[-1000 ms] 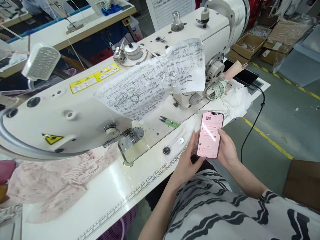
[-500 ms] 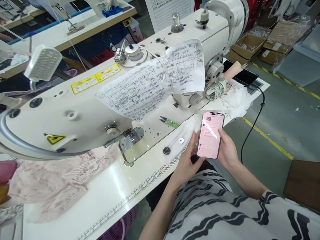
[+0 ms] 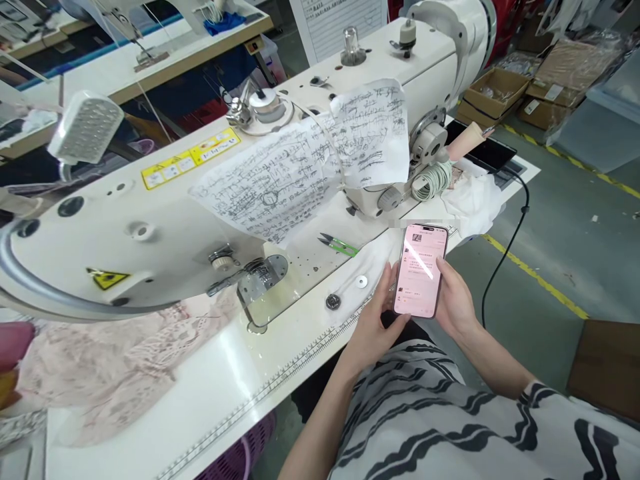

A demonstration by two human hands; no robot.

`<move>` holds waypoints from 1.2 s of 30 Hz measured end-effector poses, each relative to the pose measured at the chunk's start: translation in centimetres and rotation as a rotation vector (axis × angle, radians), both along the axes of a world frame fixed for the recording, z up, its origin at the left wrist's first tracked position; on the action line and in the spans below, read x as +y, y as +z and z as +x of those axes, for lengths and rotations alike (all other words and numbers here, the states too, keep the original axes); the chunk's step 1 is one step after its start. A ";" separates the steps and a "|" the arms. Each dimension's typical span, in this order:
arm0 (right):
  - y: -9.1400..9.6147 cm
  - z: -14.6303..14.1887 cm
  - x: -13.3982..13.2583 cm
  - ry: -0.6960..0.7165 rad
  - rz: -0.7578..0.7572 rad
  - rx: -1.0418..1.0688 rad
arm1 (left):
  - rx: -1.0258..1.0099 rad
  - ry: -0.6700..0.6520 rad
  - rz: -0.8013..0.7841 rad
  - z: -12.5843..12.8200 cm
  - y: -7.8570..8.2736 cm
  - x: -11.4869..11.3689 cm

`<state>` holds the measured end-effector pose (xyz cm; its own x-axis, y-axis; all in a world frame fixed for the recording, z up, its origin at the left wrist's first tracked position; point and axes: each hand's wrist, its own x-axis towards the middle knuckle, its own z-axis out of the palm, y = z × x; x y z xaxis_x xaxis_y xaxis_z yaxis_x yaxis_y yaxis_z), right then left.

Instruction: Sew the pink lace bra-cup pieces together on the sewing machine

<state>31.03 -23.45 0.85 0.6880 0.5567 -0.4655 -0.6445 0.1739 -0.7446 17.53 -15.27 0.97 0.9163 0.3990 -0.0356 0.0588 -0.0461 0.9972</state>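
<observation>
A smartphone [image 3: 421, 272] with a lit pink screen is held upright at the table's front edge, between both hands. My left hand [image 3: 374, 321] grips its lower left side, thumb along the bottom corner. Around its right edge my right hand [image 3: 456, 299] is closed, with the fingers behind the phone hidden. Left of the phone, a dark bobbin case [image 3: 333, 302] and a pale round bobbin [image 3: 362, 281] lie on the table by white cloth [image 3: 376, 257]. Green-handled thread snips [image 3: 339, 245] rest on the sewing machine's bed.
A large white sewing machine [image 3: 165, 220] spans the table, handwritten papers [image 3: 280, 180] strapped to its arm. Pink lace fabric [image 3: 110, 373] lies at left. A ruler tape [image 3: 280, 381] runs along the front edge. A black cable [image 3: 515, 243] hangs at right; a purple basket [image 3: 240, 453] stands below.
</observation>
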 end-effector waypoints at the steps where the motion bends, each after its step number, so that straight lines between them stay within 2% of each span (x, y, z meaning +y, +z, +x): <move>1: 0.0 0.0 0.0 0.001 0.002 0.002 | 0.001 -0.001 0.000 0.0 0.0 0.0; 36: -0.4 0.2 0.2 -0.023 0.020 0.015 | 0.018 -0.011 -0.001 0.0 0.1 0.1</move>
